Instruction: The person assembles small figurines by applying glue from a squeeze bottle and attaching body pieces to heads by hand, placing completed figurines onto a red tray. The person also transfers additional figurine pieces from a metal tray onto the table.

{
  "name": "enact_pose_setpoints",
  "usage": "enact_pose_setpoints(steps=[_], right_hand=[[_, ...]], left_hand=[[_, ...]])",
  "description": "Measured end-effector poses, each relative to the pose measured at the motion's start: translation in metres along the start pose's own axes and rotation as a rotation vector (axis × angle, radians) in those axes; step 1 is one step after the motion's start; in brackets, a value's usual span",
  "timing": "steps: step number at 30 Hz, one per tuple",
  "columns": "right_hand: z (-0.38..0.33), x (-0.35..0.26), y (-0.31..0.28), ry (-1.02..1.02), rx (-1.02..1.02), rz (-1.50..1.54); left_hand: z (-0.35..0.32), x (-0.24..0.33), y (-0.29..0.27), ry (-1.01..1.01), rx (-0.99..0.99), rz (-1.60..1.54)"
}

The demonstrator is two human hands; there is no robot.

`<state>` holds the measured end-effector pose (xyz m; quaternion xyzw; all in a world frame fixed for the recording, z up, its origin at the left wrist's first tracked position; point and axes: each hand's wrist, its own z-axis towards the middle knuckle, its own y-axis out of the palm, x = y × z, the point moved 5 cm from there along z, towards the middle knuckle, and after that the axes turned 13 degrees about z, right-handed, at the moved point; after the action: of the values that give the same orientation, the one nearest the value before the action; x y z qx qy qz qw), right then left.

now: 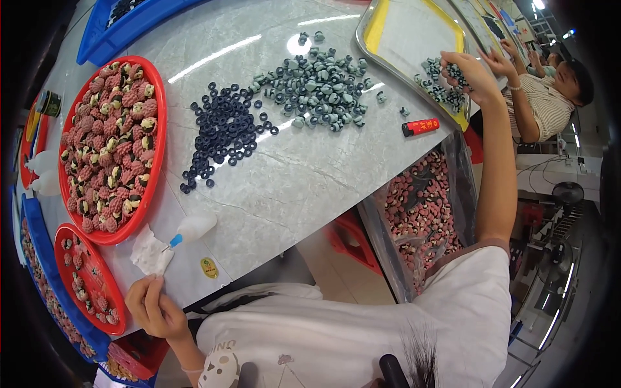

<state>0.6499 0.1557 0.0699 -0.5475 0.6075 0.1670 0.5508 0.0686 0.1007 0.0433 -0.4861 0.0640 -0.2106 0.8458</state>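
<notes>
At the far right, my right hand is cupped around a clutch of small pale-green and dark pieces. It is over a metal tray with a yellow border, where more such pieces lie. My left hand hangs at the near left table edge, fingers loosely bent and nothing visible in them. Its fingertips are by a crumpled white tissue; whether they touch it I cannot tell. On the table spread a heap of green-and-dark pieces and a pile of dark blue rings.
Left stand a large red tray of pink berry-shaped pieces and a smaller red tray. A white squeeze bottle lies beside the tissue. A red lighter-like object lies right. Below is a lined bin of pink pieces. Another person sits far right.
</notes>
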Motion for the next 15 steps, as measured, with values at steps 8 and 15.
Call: enact_pose_setpoints(steps=[8, 15], right_hand=[[-0.021, -0.035, 0.09, -0.234, -0.069, 0.092], [-0.045, -0.053, 0.169, -0.726, 0.246, -0.346]], left_hand=[[0.0, 0.001, -0.001, -0.009, 0.008, -0.009], [0.002, 0.001, -0.002, -0.006, 0.016, -0.001]])
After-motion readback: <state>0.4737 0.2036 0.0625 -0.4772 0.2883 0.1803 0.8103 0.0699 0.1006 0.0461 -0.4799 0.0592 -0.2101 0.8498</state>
